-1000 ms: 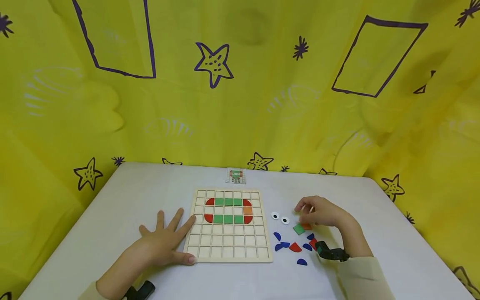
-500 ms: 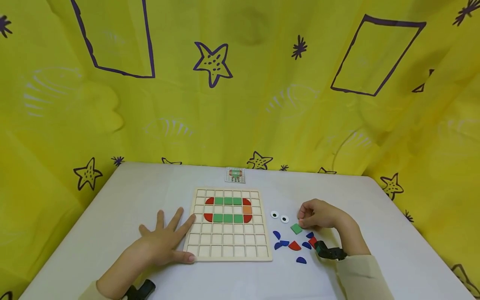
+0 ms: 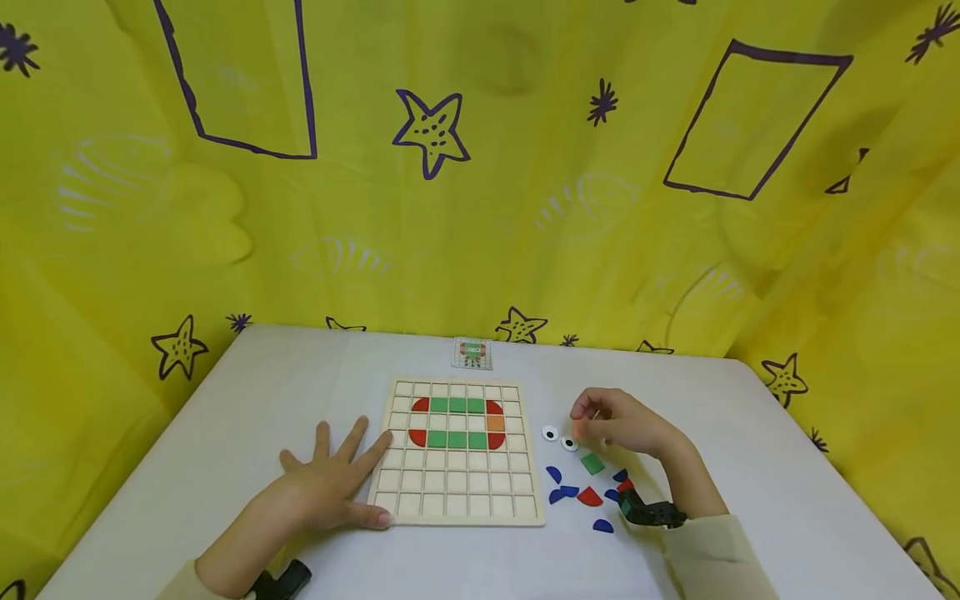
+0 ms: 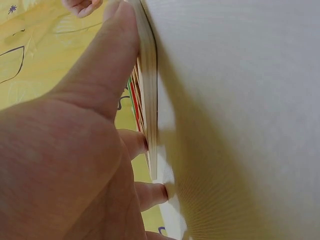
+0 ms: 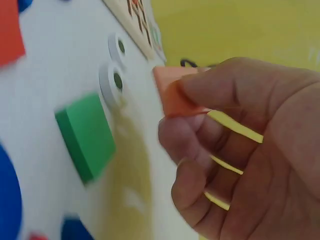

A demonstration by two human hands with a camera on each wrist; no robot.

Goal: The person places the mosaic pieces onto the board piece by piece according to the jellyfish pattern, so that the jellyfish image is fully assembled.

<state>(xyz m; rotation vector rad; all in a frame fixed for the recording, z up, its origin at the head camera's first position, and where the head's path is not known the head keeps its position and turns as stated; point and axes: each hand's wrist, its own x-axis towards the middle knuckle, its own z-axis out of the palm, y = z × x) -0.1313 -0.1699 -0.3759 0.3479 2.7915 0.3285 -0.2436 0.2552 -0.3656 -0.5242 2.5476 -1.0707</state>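
Observation:
My right hand (image 3: 618, 421) pinches an orange square tile (image 5: 172, 97) between thumb and fingers, above the table just right of two white eye discs (image 3: 551, 433). Below it lies a green square tile (image 3: 592, 463). My left hand (image 3: 318, 492) spreads flat at the left side of a wooden grid board (image 3: 446, 503), its thumb and a fingertip on the board's edge. On the board, two rows of green tiles (image 3: 457, 439) end in red quarter-round pieces (image 3: 496, 440). One orange tile (image 3: 496, 423) sits between the red pieces at the right; the cell opposite is bare.
Several blue half-round pieces (image 3: 603, 526) and a red quarter-round piece (image 3: 590, 497) lie right of the board. Another red piece is partly covered by the right wrist camera (image 3: 652, 510). A small picture card (image 3: 472, 353) lies behind the board, before a yellow curtain (image 3: 495, 217).
My right hand has taken the orange tile from beside the green one, lifted it and moved left toward the eye discs. The left hand stays in place.

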